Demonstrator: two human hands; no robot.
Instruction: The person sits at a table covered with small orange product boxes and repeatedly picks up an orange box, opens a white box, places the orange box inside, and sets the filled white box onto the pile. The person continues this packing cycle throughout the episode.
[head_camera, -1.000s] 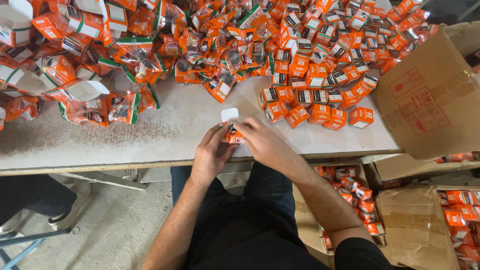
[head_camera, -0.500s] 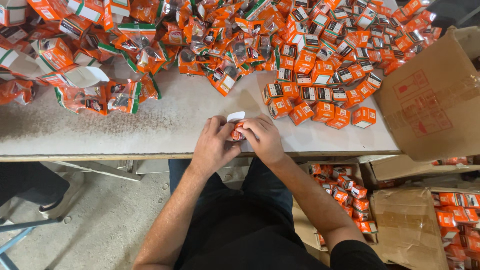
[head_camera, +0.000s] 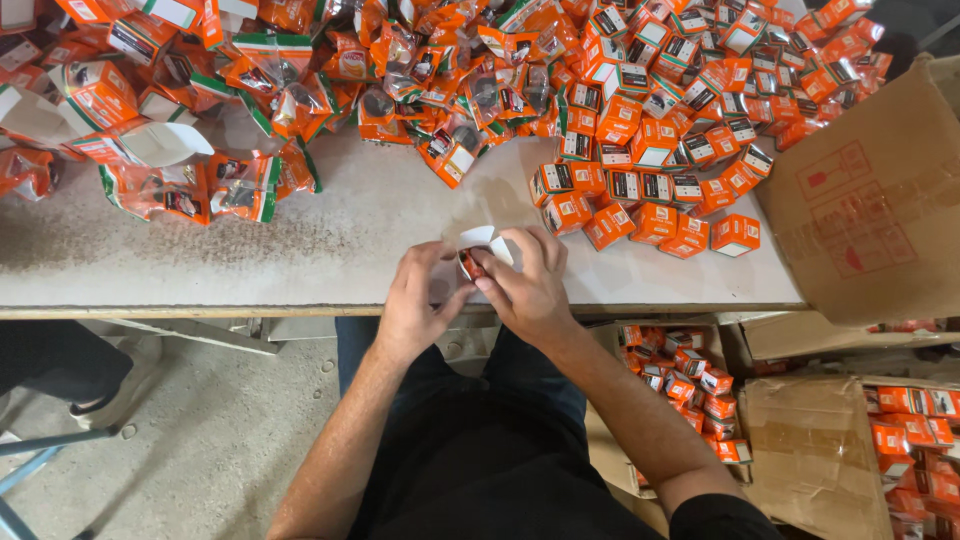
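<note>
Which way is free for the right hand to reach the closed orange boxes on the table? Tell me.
Probably straight ahead: the right hand is busy with a small box, but bare table lies between it and the closed boxes.

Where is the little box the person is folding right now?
In the head view, the small orange-and-white box sits between the left hand and right hand, at the near edge of the table, just left of the stacked closed orange boxes.

Brown cardboard carton (head_camera: 880, 200) (open) beside table (head_camera: 250, 270).
</note>
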